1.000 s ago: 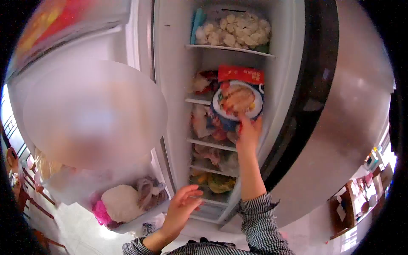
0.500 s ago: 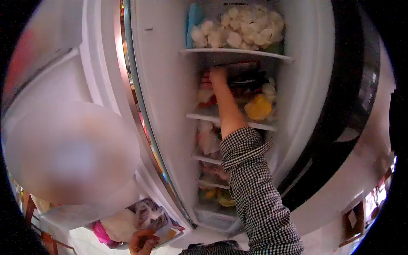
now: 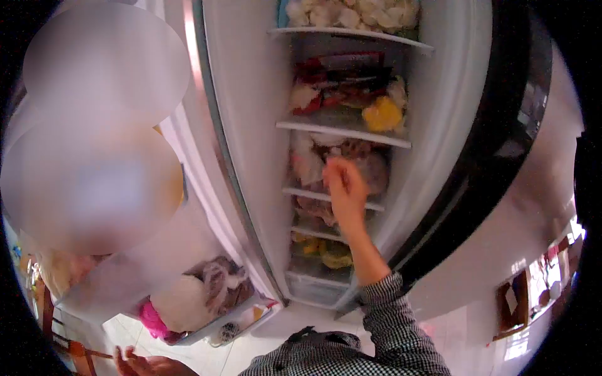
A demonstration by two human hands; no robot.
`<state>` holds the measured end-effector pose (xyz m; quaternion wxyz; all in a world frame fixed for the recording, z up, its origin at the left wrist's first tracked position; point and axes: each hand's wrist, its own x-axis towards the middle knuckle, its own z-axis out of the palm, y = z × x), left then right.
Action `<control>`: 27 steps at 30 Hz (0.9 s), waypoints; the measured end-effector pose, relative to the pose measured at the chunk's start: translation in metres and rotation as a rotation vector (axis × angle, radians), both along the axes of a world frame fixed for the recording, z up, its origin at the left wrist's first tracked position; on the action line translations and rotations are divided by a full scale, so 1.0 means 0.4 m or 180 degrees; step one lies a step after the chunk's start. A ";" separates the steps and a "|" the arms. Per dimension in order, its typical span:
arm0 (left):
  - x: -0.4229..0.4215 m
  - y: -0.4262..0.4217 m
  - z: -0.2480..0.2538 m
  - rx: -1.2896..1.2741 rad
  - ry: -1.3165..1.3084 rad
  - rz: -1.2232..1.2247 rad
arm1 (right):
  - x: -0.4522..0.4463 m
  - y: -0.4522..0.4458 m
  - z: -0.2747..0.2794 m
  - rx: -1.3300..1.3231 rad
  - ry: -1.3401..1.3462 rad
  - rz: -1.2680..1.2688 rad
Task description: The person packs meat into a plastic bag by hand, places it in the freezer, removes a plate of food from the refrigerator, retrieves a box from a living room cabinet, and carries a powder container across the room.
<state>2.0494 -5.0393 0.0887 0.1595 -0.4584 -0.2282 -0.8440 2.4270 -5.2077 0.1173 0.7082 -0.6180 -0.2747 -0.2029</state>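
An open freezer compartment stands in front of me. My right hand (image 3: pixel 346 188) is before its third visible shelf level, close to bags of frozen food (image 3: pixel 373 172); its fingers are loosely curled and slightly blurred, with nothing visible in them. Above it, a shelf (image 3: pixel 345 133) bears dark red packages (image 3: pixel 348 78) and a yellow item (image 3: pixel 382 114). Pale, rounded pieces of food (image 3: pixel 351 14) fill the top level. At the lower left edge, my left hand (image 3: pixel 141 365) is partly in view, fingers apart and empty.
A door bin (image 3: pixel 197 335) at the lower left holds a white bag (image 3: pixel 179 302), a pink bag (image 3: pixel 152 319) and a clear bag (image 3: pixel 222 282). A dark-edged door (image 3: pixel 480 169) stands on the right. Lower levels hold more food (image 3: pixel 326 252). Blurred patches hide the upper left.
The package with a plate picture is no longer in my right hand. That hand went into the upper shelf, then came back out and lower. My left hand has moved down and left.
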 end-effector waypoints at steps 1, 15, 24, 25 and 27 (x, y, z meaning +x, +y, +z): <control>-0.048 0.052 -0.014 0.0076 0.0320 0.0048 | -0.046 -0.028 -0.068 -0.0411 -0.0057 -0.0169; -0.081 0.421 -0.145 -0.3346 -0.0280 -0.4468 | -0.675 -0.357 -0.609 -0.2485 0.1984 -0.0348; -0.214 0.385 -0.236 -0.2916 0.0618 -0.3617 | -0.505 -0.379 -0.323 -0.3659 -0.0959 -0.2249; -0.225 0.352 -0.239 -0.2883 0.0814 -0.3452 | -0.445 -0.370 -0.288 -0.4361 -0.1180 -0.2557; -0.231 0.287 -0.235 -0.2673 0.0909 -0.3308 | -0.387 -0.326 -0.228 -0.5790 -0.0876 -0.2721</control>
